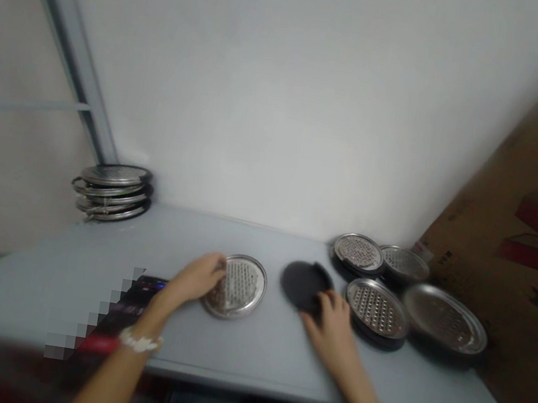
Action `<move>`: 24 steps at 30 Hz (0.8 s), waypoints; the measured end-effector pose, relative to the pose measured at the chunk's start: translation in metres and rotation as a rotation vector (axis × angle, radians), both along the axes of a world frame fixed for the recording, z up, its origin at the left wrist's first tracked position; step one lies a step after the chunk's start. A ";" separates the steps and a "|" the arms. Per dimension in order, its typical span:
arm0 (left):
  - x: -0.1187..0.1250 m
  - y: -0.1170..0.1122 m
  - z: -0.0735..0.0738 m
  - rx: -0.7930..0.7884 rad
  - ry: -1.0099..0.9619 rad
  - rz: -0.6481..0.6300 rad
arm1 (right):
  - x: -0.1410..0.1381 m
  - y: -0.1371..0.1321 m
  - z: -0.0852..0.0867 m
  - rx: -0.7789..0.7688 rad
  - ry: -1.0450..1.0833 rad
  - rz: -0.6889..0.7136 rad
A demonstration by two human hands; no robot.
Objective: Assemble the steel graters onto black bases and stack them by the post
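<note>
**Both hands on round discs**

My left hand [196, 279] curls its fingers over the rim of a perforated steel disc [240, 285]; I cannot tell if they pinch it. It lies flat mid-table [251, 350], holes up, round, without a long axis. My right hand [331, 328] has its fingertips loosely spread on a matte black disc [302, 282].

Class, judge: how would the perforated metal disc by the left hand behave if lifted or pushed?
Probably stiff: the disc looks like thin metal. Likely light, being perforated. Lying flat on the smooth table, it should slide, not roll.
</note>
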State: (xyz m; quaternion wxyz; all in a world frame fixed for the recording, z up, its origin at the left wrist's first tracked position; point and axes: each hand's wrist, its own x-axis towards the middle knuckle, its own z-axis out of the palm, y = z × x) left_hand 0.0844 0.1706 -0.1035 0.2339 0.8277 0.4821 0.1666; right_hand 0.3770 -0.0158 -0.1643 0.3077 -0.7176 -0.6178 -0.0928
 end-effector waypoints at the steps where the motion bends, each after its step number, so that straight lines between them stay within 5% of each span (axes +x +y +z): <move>1: 0.001 -0.002 0.002 0.009 -0.002 -0.022 | -0.001 0.005 0.002 0.015 -0.004 -0.015; 7: 0.005 -0.010 0.011 0.100 -0.043 -0.011 | -0.034 0.002 0.024 0.151 0.111 0.072; 13: 0.015 -0.018 0.013 -0.152 -0.351 -0.037 | -0.061 -0.006 0.033 0.100 0.516 0.259; 19: 0.040 -0.047 0.024 -0.309 -0.668 -0.172 | -0.063 0.006 0.035 0.049 1.038 0.203; 24: 0.054 -0.066 0.018 -0.363 -0.550 -0.243 | -0.046 0.001 0.040 0.062 1.187 0.217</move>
